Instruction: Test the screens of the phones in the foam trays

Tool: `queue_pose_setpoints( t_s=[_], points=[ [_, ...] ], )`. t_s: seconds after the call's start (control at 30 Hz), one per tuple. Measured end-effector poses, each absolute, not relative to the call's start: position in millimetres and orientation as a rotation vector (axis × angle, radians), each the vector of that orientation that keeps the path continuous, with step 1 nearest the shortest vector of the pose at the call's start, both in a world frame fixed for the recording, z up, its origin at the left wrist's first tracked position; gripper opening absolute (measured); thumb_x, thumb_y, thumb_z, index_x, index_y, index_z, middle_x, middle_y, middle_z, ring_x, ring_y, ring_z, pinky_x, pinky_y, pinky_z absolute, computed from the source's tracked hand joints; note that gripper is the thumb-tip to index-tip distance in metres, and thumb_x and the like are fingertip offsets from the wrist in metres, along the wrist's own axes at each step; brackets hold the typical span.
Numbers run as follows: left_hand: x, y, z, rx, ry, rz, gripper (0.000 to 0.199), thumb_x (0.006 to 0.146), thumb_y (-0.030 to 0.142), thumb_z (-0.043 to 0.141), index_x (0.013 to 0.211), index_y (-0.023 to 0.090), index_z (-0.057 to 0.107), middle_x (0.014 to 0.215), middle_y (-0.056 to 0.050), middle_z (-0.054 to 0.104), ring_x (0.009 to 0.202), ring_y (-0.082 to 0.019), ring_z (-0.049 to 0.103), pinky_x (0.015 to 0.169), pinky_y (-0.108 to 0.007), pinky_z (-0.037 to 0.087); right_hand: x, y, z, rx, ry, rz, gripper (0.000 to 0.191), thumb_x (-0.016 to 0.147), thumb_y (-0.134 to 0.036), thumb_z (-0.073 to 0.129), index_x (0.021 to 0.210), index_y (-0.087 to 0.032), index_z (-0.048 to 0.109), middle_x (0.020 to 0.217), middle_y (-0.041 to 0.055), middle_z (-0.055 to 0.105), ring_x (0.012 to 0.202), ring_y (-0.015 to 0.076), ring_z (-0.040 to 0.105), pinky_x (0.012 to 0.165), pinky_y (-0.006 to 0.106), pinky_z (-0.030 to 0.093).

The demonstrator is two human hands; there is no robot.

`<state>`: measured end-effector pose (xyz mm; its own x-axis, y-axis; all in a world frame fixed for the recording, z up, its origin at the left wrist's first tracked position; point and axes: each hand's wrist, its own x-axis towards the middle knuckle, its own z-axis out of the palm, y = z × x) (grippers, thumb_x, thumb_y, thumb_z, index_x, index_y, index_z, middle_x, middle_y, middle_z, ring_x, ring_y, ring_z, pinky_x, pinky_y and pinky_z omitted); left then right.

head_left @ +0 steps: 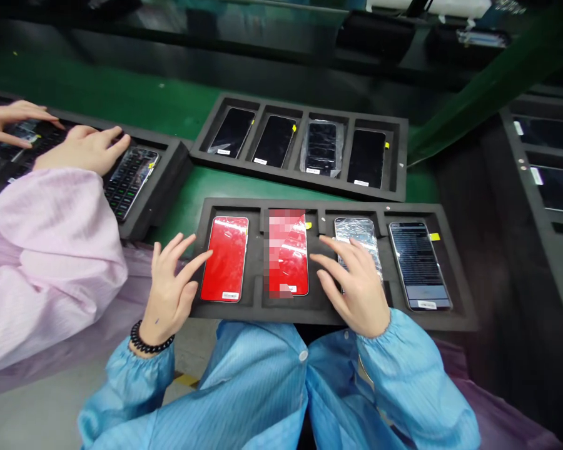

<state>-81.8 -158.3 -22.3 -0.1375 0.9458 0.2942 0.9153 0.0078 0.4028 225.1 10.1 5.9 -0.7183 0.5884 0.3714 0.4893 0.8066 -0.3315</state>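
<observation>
Holding left grip (pixel 171 284) spread at the left red phone (pixel 226 262) and right grip (pixel 356 286) spread over the wrapped phone (pixel 355 227), with both phones bedded in a tray (pixel 281 314) apparently slotted to prevent contact.

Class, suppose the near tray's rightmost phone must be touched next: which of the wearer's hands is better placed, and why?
Probably the right hand, partly covering the silvery phone beside the rightmost phone; the left hand is across the tray, by the leftmost phone.
</observation>
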Motion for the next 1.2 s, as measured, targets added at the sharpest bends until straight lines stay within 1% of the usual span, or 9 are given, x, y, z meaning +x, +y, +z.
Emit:
queue_pose_setpoints(
  t_s=[0.13, 0.27, 0.4, 0.5, 0.6, 0.73, 0.83, 0.97, 1.2],
  points=[
    [-74.2, -191.7, -30.9, 1.985, 2.278, 0.867, 0.057, 0.100, 0.028, 0.031, 0.153, 0.048, 0.036, 0.165, 0.007, 0.031, 0.152, -0.032, 0.030, 0.128, -0.066, 0.010, 219.6, -13.9, 7.9, -0.637, -2.596, 0.400, 0.023, 0.098, -0.022, 0.052, 0.112, -0.022, 0.069, 0.133, 0.0106, 0.068, 0.115, 0.0253, 0.064, 0.112, 0.055, 0.045],
    [-71.8, -215.0, -40.8, 2.116, 2.309, 0.891, 0.055, 0.098, 0.030, 0.035, 0.148, 0.050, 0.045, 0.162, 0.010, 0.036, 0.149, -0.032, 0.035, 0.128, -0.065, 0.010, 216.0, -29.1, -5.8, -0.484, -2.591, 0.415, 0.022, 0.098, -0.022, 0.051, 0.109, -0.020, 0.070, 0.135, 0.0120, 0.067, 0.116, 0.0238, 0.062, 0.115, 0.052, 0.042],
    [-72.9, -221.9, -47.2, 2.249, 2.288, 0.953, 0.049, 0.101, 0.038, 0.036, 0.147, 0.041, 0.051, 0.161, 0.002, 0.040, 0.146, -0.032, 0.040, 0.128, -0.062, 0.012, 214.7, -30.4, -10.6, -0.446, -2.635, 0.373, 0.023, 0.098, -0.024, 0.052, 0.110, -0.020, 0.071, 0.136, 0.0120, 0.066, 0.116, 0.0227, 0.062, 0.115, 0.051, 0.039],
    [-73.1, -219.4, -47.8, 2.227, 2.263, 0.890, 0.053, 0.101, 0.047, 0.037, 0.151, 0.034, 0.047, 0.164, -0.004, 0.034, 0.148, -0.036, 0.035, 0.128, -0.063, 0.010, 212.4, -29.6, -7.8, -0.471, -2.720, 0.324, 0.032, 0.101, -0.031, 0.048, 0.125, -0.021, 0.067, 0.144, 0.0132, 0.060, 0.122, 0.0247, 0.059, 0.117, 0.055, 0.034],
    [-72.8, -216.8, -47.6, 2.200, 2.186, 0.771, 0.054, 0.101, 0.049, 0.038, 0.153, 0.035, 0.045, 0.166, -0.005, 0.031, 0.152, -0.038, 0.028, 0.127, -0.065, 0.005, 209.9, -30.1, -6.6, -0.480, -2.797, 0.286, 0.037, 0.102, -0.036, 0.045, 0.129, -0.021, 0.065, 0.149, 0.0149, 0.056, 0.127, 0.0270, 0.056, 0.118, 0.058, 0.030],
    [-72.6, -217.2, -48.3, 2.184, 2.168, 0.765, 0.057, 0.102, 0.052, 0.033, 0.156, 0.034, 0.038, 0.167, -0.005, 0.026, 0.153, -0.036, 0.024, 0.126, -0.065, 0.004, 209.6, -30.9, -8.5, -0.493, -2.835, 0.257, 0.040, 0.103, -0.039, 0.043, 0.133, -0.020, 0.062, 0.151, 0.0161, 0.054, 0.128, 0.0278, 0.055, 0.117, 0.060, 0.030],
    [-72.8, -218.0, -48.1, 2.193, 2.152, 0.735, 0.057, 0.102, 0.052, 0.032, 0.156, 0.035, 0.037, 0.168, -0.004, 0.025, 0.154, -0.036, 0.023, 0.126, -0.064, 0.004, 210.9, -31.1, -10.3, -0.492, -2.854, 0.244, 0.042, 0.104, -0.042, 0.042, 0.133, -0.020, 0.062, 0.151, 0.0171, 0.053, 0.129, 0.0287, 0.054, 0.117, 0.061, 0.030],
    [-72.9, -217.7, -47.2, 2.210, 2.136, 0.731, 0.057, 0.103, 0.051, 0.033, 0.157, 0.034, 0.037, 0.168, -0.005, 0.024, 0.154, -0.035, 0.024, 0.127, -0.062, 0.008, 211.4, -30.8, -11.5, -0.484, -2.858, 0.227, 0.044, 0.104, -0.044, 0.040, 0.133, -0.018, 0.062, 0.153, 0.0185, 0.051, 0.130, 0.0291, 0.054, 0.117, 0.062, 0.030],
    [-72.9, -218.0, -47.4, 2.239, 2.124, 0.707, 0.057, 0.102, 0.051, 0.034, 0.157, 0.033, 0.037, 0.169, -0.005, 0.023, 0.154, -0.035, 0.023, 0.127, -0.062, 0.008, 210.6, -30.9, -11.6, -0.492, -2.855, 0.176, 0.043, 0.105, -0.044, 0.039, 0.131, -0.019, 0.062, 0.150, 0.0180, 0.054, 0.129, 0.0281, 0.055, 0.116, 0.061, 0.030]
  ],
)
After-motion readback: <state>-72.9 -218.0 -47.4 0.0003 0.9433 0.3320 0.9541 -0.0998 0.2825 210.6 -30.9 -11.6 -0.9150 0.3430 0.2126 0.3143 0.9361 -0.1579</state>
